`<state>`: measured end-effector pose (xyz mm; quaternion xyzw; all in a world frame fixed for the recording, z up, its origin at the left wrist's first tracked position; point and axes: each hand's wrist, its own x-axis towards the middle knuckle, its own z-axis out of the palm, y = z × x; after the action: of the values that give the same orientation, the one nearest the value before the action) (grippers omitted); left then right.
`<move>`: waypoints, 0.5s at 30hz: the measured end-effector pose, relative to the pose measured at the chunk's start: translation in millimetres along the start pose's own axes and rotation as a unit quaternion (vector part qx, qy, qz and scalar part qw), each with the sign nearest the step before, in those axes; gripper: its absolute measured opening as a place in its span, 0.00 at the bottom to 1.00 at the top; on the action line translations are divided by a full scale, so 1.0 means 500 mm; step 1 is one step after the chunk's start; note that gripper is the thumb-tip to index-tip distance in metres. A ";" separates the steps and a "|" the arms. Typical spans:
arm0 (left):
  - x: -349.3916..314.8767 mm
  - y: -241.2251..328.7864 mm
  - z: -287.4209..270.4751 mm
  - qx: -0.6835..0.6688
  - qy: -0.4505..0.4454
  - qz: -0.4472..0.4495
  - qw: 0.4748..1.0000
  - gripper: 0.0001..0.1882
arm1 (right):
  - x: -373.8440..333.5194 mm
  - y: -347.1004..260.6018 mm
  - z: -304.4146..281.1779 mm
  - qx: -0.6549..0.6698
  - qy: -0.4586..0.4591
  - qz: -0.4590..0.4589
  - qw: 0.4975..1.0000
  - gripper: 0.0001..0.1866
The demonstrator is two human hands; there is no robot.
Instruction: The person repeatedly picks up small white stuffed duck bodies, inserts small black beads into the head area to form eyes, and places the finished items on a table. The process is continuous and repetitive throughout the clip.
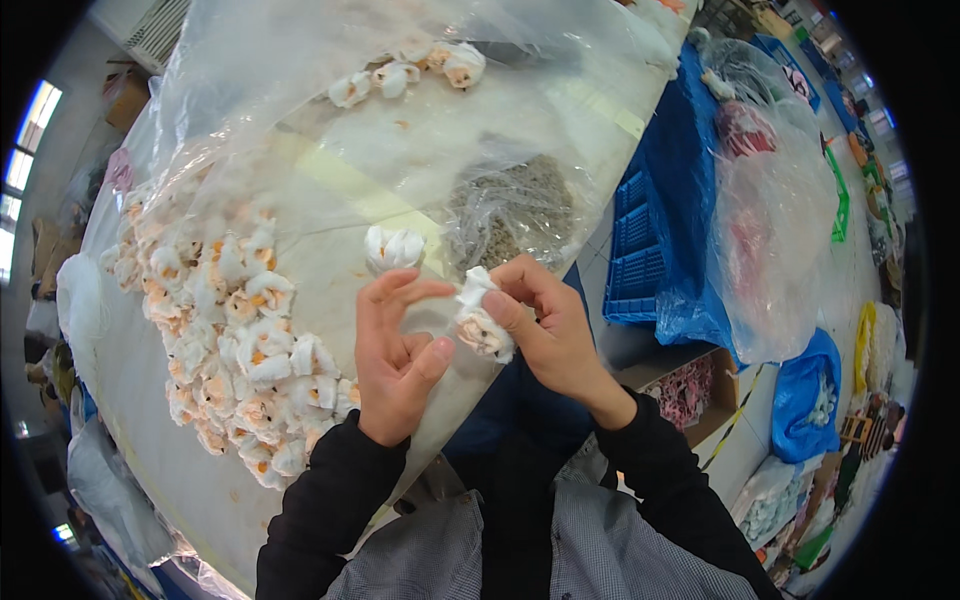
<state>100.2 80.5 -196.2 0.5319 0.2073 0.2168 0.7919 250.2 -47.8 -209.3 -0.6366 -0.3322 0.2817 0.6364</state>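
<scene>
A small white and peach plush piece is pinched between the thumb and fingers of my right hand, over the table's near right edge. Close beside it, to the left, my left hand is raised with thumb and fingers apart and nothing in it. Just beyond my left fingers, a single white plush piece lies on the table. Past my right hand sits a clear bag of grey-brown material. A large heap of similar plush pieces, white with peach and orange parts, spreads to the left.
Clear plastic sheeting covers the table's far part, with several plush pieces near it. On the right stand a blue crate, a big clear bag, a cardboard box of pink pieces and a blue bag.
</scene>
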 end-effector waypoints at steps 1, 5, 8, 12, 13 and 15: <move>0.000 -0.007 0.002 0.010 -0.007 -0.024 1.000 0.35 | -0.007 0.007 0.005 -0.016 0.015 0.002 1.000 0.10; -0.003 -0.021 0.014 -0.012 -0.014 -0.088 0.996 0.33 | -0.027 0.010 0.021 -0.104 0.046 -0.001 0.993 0.09; -0.003 -0.021 0.007 -0.025 -0.015 -0.099 0.995 0.32 | -0.017 0.015 0.039 -0.102 0.066 -0.012 0.992 0.09; -0.007 -0.022 -0.012 -0.070 -0.030 -0.107 0.991 0.30 | -0.018 0.022 0.064 -0.144 0.101 -0.042 0.983 0.08; -0.007 -0.024 -0.015 -0.079 -0.034 -0.107 0.991 0.29 | -0.019 0.021 0.067 -0.148 0.104 -0.037 0.983 0.07; -0.009 -0.026 -0.010 -0.048 0.000 -0.096 0.994 0.27 | -0.018 0.018 0.071 -0.194 0.138 -0.084 0.968 0.07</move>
<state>95.5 77.1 -209.7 0.4712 0.2468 0.1496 0.8335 217.4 -32.4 -219.9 -0.7504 -0.3418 0.0669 0.5618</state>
